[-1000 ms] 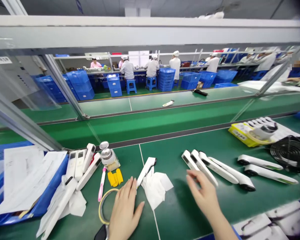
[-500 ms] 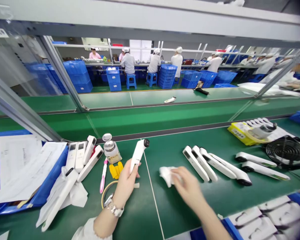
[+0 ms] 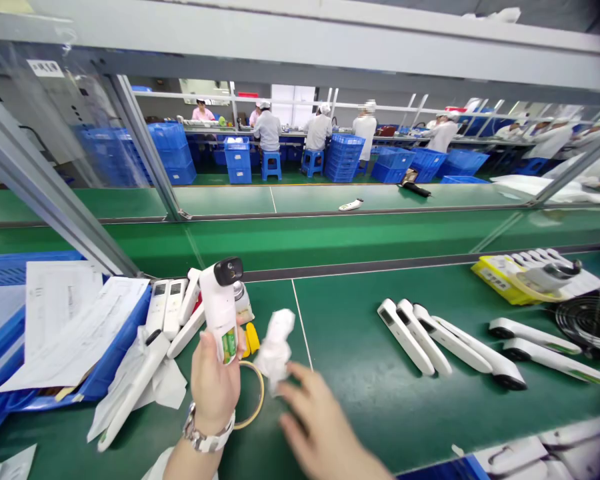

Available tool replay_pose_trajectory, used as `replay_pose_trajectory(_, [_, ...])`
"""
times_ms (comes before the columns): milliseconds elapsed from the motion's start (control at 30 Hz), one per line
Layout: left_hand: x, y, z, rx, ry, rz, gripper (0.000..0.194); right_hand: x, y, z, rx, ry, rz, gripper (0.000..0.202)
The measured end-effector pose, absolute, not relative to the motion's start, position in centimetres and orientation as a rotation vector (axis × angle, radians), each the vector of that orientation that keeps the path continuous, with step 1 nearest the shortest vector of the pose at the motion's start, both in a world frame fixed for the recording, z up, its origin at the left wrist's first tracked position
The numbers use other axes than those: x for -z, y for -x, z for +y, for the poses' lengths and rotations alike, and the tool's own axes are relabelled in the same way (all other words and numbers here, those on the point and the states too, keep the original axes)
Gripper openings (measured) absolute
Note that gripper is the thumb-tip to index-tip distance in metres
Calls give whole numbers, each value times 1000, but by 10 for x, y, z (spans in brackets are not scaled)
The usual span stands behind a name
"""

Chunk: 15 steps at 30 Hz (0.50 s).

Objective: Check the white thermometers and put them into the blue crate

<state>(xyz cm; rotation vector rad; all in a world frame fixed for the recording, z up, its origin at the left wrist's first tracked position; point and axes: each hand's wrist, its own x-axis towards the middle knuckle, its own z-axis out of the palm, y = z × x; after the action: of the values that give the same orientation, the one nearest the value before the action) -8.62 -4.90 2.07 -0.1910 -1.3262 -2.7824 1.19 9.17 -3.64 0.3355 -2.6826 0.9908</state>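
My left hand is closed around the handle of a white infrared thermometer, held upright with its black sensor head at the top. Its battery compartment is uncovered, and green batteries show inside. My right hand is blurred, its fingers spread. Just beyond those fingertips is a crumpled white tissue; whether they touch it I cannot tell. Below the tissue, a roll of tan tape lies on the green table. Behind the thermometer are a partly hidden metal-topped bottle and a yellow object.
Several white thermometers lie in a row on the right, with two more beyond. Others and a paper-wrapped one are at left beside a blue bin of papers. A yellow tray and filled crate flank the right.
My left hand has brought the thermometer left and closer, turning it so the batteries show. My right hand has moved left with the tissue, and its fingers have spread. The view has shifted slightly.
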Motion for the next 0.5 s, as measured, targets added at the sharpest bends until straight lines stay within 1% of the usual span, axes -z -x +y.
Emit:
replay_pose_trajectory(33, [-19, 86, -50, 2685, 192, -1344, 41, 43, -16, 77, -969, -561, -2696, 28])
replay_pose_trajectory(67, [-17, 86, -51, 2618, 195, -1349, 42, 49, -19, 62, -976, -679, -2693, 20])
replay_pose_trajectory(100, [-16, 87, -51, 2583, 196, -1349, 42, 53, -20, 50, -945, -841, -2681, 18])
replay_pose_trajectory(133, [-16, 87, -52, 2567, 194, -1350, 41, 55, -19, 42, -912, -955, -2656, 17])
replay_pose_trajectory(200, [-16, 87, -51, 2563, 165, -1371, 40, 46, -14, 36, -871, -1031, -2636, 22])
replay_pose_trajectory(300, [-17, 87, -50, 2615, 101, -1404, 39, 12, 2, 54, -926, -925, -2705, 25])
replay_pose_trajectory(367, [-18, 84, -46, 2711, 111, -1457, 33, -11, 14, 81, -934, -763, -2760, 25])
replay_pose_trajectory(433, [-16, 80, -40, 2819, 120, -1592, 27, -24, 22, 119, -879, -473, -2781, 25])
replay_pose_trajectory(500, [-12, 74, -31, 2877, 35, -1784, 35, -25, 21, 165, -817, -108, -2745, 27])
